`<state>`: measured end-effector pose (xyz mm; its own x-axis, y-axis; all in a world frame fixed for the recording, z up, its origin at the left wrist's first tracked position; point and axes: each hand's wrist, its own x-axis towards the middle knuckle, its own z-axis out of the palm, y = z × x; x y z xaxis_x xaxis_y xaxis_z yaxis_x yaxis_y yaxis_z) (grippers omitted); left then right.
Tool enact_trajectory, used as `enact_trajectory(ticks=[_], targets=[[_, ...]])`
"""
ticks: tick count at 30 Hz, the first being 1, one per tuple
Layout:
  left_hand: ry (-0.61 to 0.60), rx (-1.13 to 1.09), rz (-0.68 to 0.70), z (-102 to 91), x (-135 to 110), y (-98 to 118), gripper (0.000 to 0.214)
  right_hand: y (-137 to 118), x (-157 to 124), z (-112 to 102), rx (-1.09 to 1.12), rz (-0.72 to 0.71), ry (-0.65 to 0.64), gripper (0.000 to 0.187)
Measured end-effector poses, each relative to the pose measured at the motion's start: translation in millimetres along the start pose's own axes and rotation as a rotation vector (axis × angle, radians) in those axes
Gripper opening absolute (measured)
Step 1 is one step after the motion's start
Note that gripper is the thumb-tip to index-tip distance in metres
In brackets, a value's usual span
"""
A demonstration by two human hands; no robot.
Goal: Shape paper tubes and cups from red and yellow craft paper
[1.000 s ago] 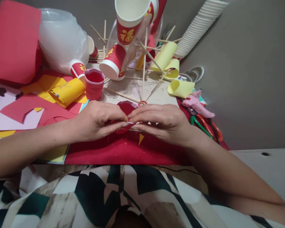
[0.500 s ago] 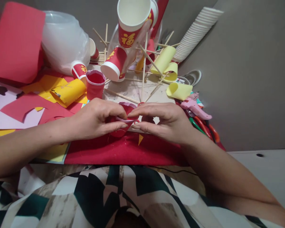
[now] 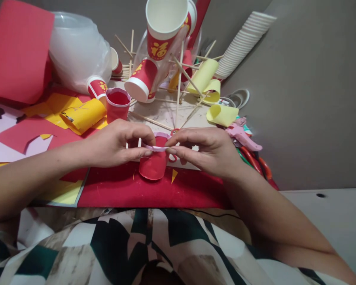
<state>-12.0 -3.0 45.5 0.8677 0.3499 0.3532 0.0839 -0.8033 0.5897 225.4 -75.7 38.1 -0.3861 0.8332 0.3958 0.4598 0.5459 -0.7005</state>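
A small red paper cup (image 3: 153,168) with a pink paper strip (image 3: 159,149) along its rim is between my hands, above the table's front part. My left hand (image 3: 121,143) pinches the rim on the left, thumb outside and fingers at the inner edge. On the right side of the rim, my right hand (image 3: 200,148) pinches the pink strip between thumb and fingertips. Red-handled scissors (image 3: 173,157) lie partly hidden behind my right fingers. A similar red cup with a pink rim (image 3: 118,107) stands just beyond my left hand.
Thin wooden sticks (image 3: 178,91) form a frame behind the hands, with printed paper cups (image 3: 167,39) above. Yellow paper rolls (image 3: 222,114), a pink glue gun (image 3: 243,136) and a leaning cup stack (image 3: 245,45) are right. Coloured paper (image 3: 17,134) and a yellow roll (image 3: 83,116) lie left.
The red cup has tipped so more of its outer side and base show. My right fingers have closed onto its rim, and my left hand has shifted slightly left.
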Motion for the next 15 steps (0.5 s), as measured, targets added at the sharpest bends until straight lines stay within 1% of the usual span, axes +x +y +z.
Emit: enact_trajectory(ticks=[3, 4, 6, 8, 15], targets=[[0.04, 0.011, -0.016, 3.6, -1, 3, 0.003, 2, 1, 6, -0.034, -0.083, 0.081, 0.01], [0.059, 0.012, -0.021, 4.9, -1, 3, 0.005, 3, 1, 8, -0.042, -0.121, 0.093, 0.012], [0.083, 0.0, -0.034, 7.4, -2, 4, 0.011, 4, 2, 11, -0.05, -0.198, 0.087, 0.014], [0.086, -0.019, -0.046, 9.3, -3, 4, 0.013, 4, 2, 12, -0.059, -0.244, 0.062, 0.013], [0.081, -0.03, -0.055, 13.2, -5, 10, 0.013, -2, 0, 9, -0.117, -0.214, -0.002, 0.01]])
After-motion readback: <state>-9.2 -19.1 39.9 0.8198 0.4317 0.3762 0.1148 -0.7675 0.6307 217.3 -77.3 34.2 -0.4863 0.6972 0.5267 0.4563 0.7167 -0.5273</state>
